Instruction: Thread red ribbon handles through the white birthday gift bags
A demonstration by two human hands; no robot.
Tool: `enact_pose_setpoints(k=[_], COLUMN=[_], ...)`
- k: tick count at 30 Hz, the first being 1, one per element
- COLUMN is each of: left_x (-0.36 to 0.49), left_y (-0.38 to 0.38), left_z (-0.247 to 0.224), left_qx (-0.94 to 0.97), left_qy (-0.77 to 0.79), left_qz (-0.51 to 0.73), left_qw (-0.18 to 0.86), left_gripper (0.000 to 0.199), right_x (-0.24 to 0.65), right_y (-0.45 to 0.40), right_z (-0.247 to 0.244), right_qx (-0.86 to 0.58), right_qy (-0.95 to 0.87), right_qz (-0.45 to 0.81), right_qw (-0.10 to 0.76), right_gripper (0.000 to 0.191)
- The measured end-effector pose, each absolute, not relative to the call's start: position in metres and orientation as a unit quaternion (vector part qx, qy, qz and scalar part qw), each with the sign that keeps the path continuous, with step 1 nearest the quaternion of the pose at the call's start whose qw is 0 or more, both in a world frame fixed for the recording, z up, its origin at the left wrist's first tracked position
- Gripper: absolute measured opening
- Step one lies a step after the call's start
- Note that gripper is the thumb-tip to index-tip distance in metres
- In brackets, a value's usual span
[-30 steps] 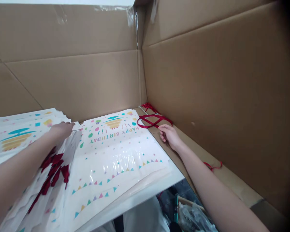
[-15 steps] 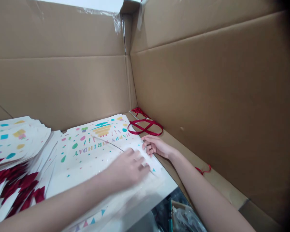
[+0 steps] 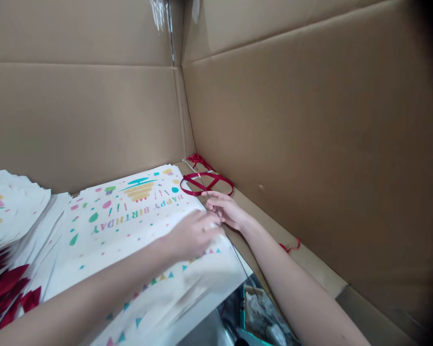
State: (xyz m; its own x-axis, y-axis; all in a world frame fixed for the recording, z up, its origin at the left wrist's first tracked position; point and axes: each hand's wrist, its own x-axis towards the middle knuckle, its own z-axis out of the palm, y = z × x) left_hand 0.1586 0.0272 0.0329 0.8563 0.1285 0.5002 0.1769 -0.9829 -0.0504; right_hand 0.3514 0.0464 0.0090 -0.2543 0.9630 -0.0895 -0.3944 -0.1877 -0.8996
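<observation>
My right hand [image 3: 225,210] has its fingers closed around a long thin rod [image 3: 242,262] at the right edge of the printed sheets. The rod slants from the box corner down past the sheets' edge. Close beside it is my left hand [image 3: 195,234], over the top sheet, fingers curled and blurred by motion; whether they grip anything is unclear. Under that hand lies a stack of white sheets [image 3: 119,230] printed with "HAPPY BIRTHDAY", a cake and coloured shapes. A loop of red ribbon [image 3: 189,191] rests just beyond my right hand.
At left, more printed white pieces [image 3: 18,211] are piled with dark red ribbon ends [image 3: 10,283]. Tall cardboard walls [image 3: 292,120] meet in the far corner, near bunched red cord [image 3: 198,160]. A small box with clear plastic [image 3: 261,312] stands below the front edge.
The rod has swung from lying across the print under my left hand to the right edge, into my right hand. The view has shifted, and the near part of the top sheet looks lifted.
</observation>
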Motion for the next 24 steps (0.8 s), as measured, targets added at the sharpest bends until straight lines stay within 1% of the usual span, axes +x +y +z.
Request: enact_pose_setpoints(k=[3, 6, 8, 10, 14, 17, 20, 22, 24], left_x=[0.144, 0.137, 0.138, 0.139, 0.132, 0.116, 0.092, 0.072, 0.053], left_y=[0.087, 0.133, 0.149, 0.156, 0.161, 0.16, 0.147, 0.131, 0.115], left_z=[0.034, 0.034, 0.03, 0.026, 0.037, 0.067, 0.115, 0.155, 0.192], left_qx=[-0.936, -0.913, -0.908, -0.906, -0.869, -0.85, -0.833, -0.808, -0.784], left_qy=[-0.255, -0.365, -0.396, -0.407, -0.458, -0.472, -0.475, -0.487, -0.497], left_qz=[-0.241, -0.184, -0.133, -0.108, -0.175, -0.217, -0.261, -0.316, -0.364], left_qw=[0.013, -0.01, -0.026, -0.037, -0.062, -0.089, -0.113, -0.107, -0.078], left_gripper=[0.029, 0.033, 0.032, 0.028, 0.037, 0.041, 0.042, 0.043, 0.043], right_x=[0.353, 0.353, 0.354, 0.354, 0.355, 0.356, 0.356, 0.356, 0.357], right_y=[0.05, 0.054, 0.055, 0.055, 0.057, 0.061, 0.063, 0.062, 0.061], right_z=[0.005, 0.002, 0.002, 0.002, 0.001, -0.001, -0.002, -0.002, -0.003], right_qx=[-0.354, -0.364, -0.367, -0.37, -0.375, -0.38, -0.388, -0.39, -0.398], right_qy=[-0.374, -0.352, -0.346, -0.343, -0.322, -0.293, -0.276, -0.279, -0.287], right_qz=[0.684, 0.679, 0.674, 0.671, 0.657, 0.641, 0.636, 0.635, 0.631], right_qw=[0.517, 0.531, 0.54, 0.544, 0.568, 0.599, 0.608, 0.606, 0.601], right_gripper=[0.047, 0.044, 0.042, 0.042, 0.039, 0.037, 0.034, 0.034, 0.035])
